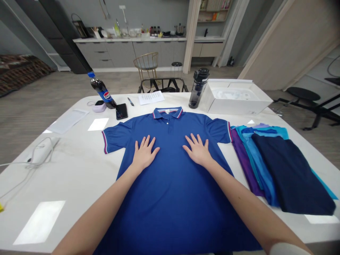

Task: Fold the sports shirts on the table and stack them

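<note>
L hand (145, 154) and R hand (198, 151) both lie palm-down on the chest of a blue polo shirt (170, 187), fingers spread, not pinching anything. Hands are apart, one each side of the button placket (168, 125), a little below it.

Shirt lies flat on a white table (66, 177), face up, collar (167, 113) pointing away from the person, short sleeves out to both sides w/ red and white stripes at the cuffs. Just right of the shirt is a pile of folded shirts (281, 170), approx. purple, bright blue and navy, overlapping each other; R sleeve almost touches it.

Beyond the collar, from left to right: a lilac earbud case (98, 106), a Pepsi bottle (102, 92) w/ dark drink, a black smartphone (121, 111) just beside the bottle's base, a pen (130, 101), a sheet of printed paper (151, 97), a dark water bottle (199, 88) standing upright, and an open white box (233, 99) w/ white contents. At table's left side are a clear plastic sleeve (68, 121) and a white corded device (41, 150), exact kind hard to tell.
</note>
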Available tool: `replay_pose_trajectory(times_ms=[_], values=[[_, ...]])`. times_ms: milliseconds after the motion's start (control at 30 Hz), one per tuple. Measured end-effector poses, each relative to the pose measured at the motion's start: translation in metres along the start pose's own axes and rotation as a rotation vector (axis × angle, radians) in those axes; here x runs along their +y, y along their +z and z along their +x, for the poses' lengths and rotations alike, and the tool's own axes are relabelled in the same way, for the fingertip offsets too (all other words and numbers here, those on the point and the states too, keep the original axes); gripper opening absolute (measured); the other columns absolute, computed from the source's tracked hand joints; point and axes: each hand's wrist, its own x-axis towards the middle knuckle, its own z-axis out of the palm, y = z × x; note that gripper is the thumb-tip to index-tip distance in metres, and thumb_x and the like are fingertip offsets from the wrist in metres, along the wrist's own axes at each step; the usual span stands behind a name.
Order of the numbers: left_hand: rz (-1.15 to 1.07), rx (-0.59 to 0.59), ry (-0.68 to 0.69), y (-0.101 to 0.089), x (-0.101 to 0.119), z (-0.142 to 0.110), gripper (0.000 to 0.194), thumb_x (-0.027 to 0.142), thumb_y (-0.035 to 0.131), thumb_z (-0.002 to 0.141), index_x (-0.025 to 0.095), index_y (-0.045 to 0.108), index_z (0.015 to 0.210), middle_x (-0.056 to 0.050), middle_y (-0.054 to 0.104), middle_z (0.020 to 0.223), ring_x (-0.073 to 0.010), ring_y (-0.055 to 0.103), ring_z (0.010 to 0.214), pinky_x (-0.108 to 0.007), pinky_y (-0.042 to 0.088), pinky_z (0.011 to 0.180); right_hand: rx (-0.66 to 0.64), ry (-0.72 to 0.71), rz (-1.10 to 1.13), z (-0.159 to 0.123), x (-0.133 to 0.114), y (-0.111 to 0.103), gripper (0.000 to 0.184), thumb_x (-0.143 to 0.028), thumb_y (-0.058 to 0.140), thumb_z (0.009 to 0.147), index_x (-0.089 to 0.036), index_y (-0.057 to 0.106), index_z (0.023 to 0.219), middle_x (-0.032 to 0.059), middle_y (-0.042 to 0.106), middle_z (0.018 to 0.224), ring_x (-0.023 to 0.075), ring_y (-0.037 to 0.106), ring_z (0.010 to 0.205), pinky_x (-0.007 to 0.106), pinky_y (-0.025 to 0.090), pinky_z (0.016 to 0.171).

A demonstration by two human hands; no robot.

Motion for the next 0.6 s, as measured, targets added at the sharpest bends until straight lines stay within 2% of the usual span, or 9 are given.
replay_pose_trajectory(times_ms=[100,200,267,400,500,600], values=[[-0.005,-0.005,0.059,0.003,0.019,0.027,0.066,0.061,0.025,0.103,0.029,0.032,0.161,-0.007,0.025,0.169,-0.0313,0.020,0.157,-0.063,0.013,0.125,-0.015,-0.171,0.004,0.021,-0.029,0.001,0.068,-0.068,0.019,0.102,-0.037,0.030,0.161,0.0024,0.021,0.170,0.0341,0.014,0.156,0.072,0.006,0.119],[-0.016,-0.014,0.122,0.008,0.034,0.034,0.068,0.063,0.029,0.102,0.030,0.032,0.161,-0.008,0.026,0.169,-0.0316,0.020,0.157,-0.062,0.014,0.125,-0.013,-0.167,-0.005,0.027,-0.038,0.007,0.068,-0.067,0.017,0.103,-0.036,0.030,0.162,0.0032,0.023,0.170,0.0335,0.016,0.156,0.068,0.008,0.121],[-0.020,-0.009,0.161,0.010,0.037,0.027,0.067,0.062,0.031,0.102,0.031,0.032,0.161,-0.007,0.027,0.169,-0.0310,0.021,0.157,-0.061,0.015,0.125,0.019,-0.093,-0.020,0.020,-0.024,0.010,0.069,-0.066,0.017,0.103,-0.033,0.031,0.162,0.0050,0.025,0.169,0.0344,0.018,0.156,0.064,0.012,0.123],[-0.013,-0.006,0.165,0.010,0.030,0.002,0.065,0.062,0.032,0.102,0.034,0.031,0.161,-0.005,0.029,0.168,-0.0313,0.022,0.156,-0.060,0.017,0.125,0.072,0.080,-0.063,-0.003,0.032,0.011,0.073,-0.065,0.024,0.103,-0.024,0.032,0.162,0.0118,0.027,0.168,0.0381,0.021,0.154,0.058,0.020,0.122],[0.011,0.008,0.133,0.007,0.028,-0.010,0.065,0.061,0.034,0.102,0.033,0.032,0.160,-0.007,0.032,0.167,-0.0334,0.025,0.155,-0.062,0.017,0.124,0.088,0.037,-0.052,-0.019,0.059,0.006,0.072,-0.063,0.028,0.103,-0.021,0.035,0.161,0.0127,0.031,0.167,0.0373,0.022,0.154,0.055,0.022,0.122],[0.020,0.067,0.119,0.000,0.039,-0.003,0.064,0.058,0.040,0.101,0.027,0.040,0.157,-0.013,0.042,0.161,-0.0360,0.036,0.148,-0.063,0.021,0.122,0.112,-0.030,0.009,-0.021,0.067,-0.008,0.064,-0.058,0.030,0.105,-0.020,0.048,0.153,0.0120,0.043,0.160,0.0331,0.035,0.148,0.050,0.029,0.119]])
